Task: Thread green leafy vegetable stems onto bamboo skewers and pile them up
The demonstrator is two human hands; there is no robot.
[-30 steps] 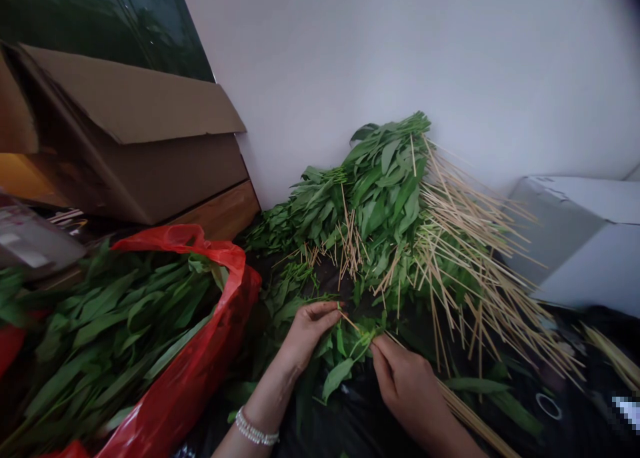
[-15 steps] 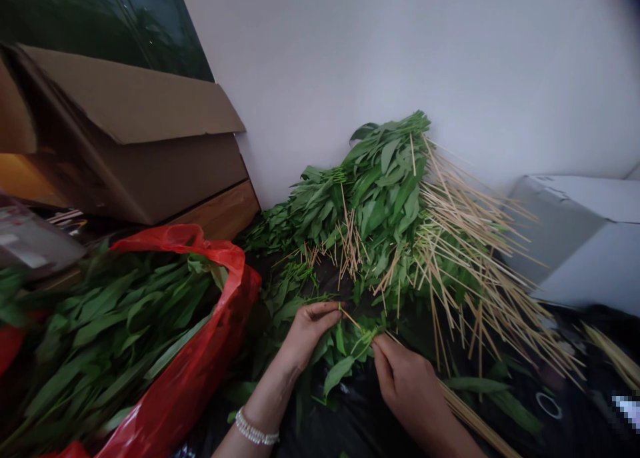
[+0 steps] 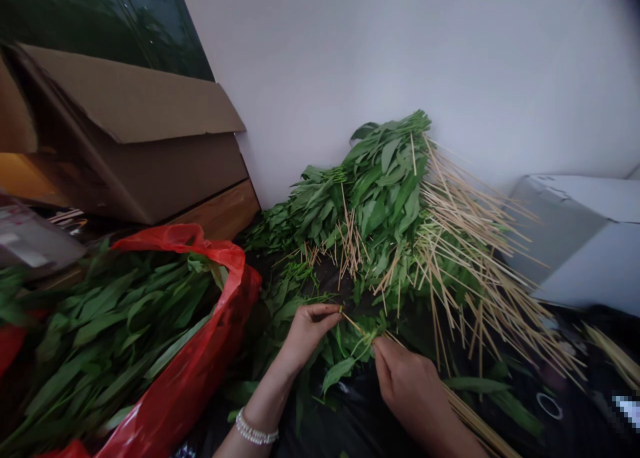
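My left hand, a bead bracelet on its wrist, is closed in a pinch on a small piece of green stem at the tip of a thin bamboo skewer. Closed round the same skewer lower down is my right hand. Leafy green stems are bunched on the skewer just ahead of my right fingers, and one broad leaf hangs below. More skewers run out beneath my right forearm; whether that hand also grips them is hidden.
A red plastic bag full of leafy greens stands at left. Skewered greens are heaped against the wall, their sticks pointing right. A cardboard box is behind left, a white box at right. Black plastic lies underneath.
Almost nothing differs. Both hands keep the same place and hold; the hanging leaf and my left fingers have shifted very slightly.
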